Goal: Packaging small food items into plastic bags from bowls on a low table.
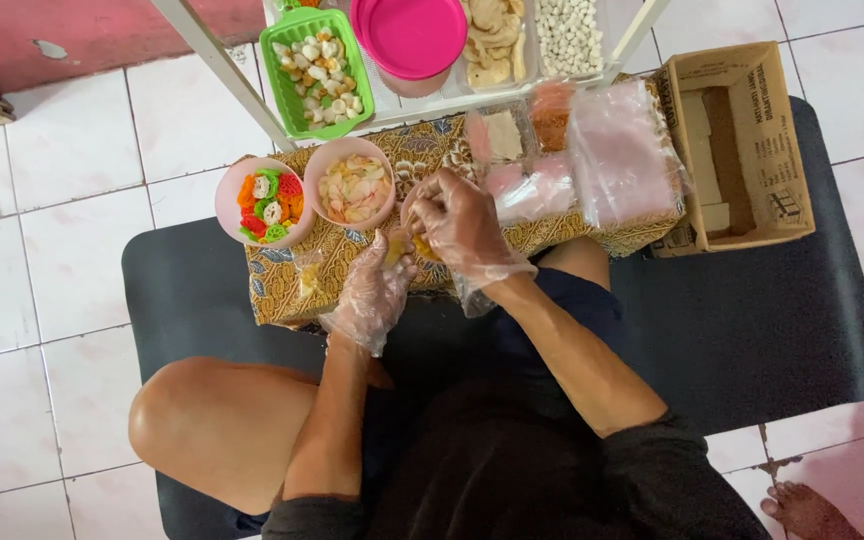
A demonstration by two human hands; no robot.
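Person is sitting on a dark mat (752, 330), working at a low table covered in batik cloth (282, 290), packing snack crackers into small bags by the look of it. Left hand (372, 295), in a clear plastic glove, is pinching a small clear bag (399, 250) near the table's front edge; fingers are closed on it. Right hand (462, 228), also gloved, is curled together above the bag's mouth, seemingly dropping yellowish pieces in; exact grip is hidden by the knuckles. Bag is sitting just right of the pale-cracker bowl (354, 185), long axis roughly upright, mouth pointing up toward the right hand; mostly occluded, so tilt is uncertain. Coloured-cracker bowl (264, 202) is at the table's left end, stack of filled packets (592, 150) toward the right end. Next move likely needs the mouth held open and steady.
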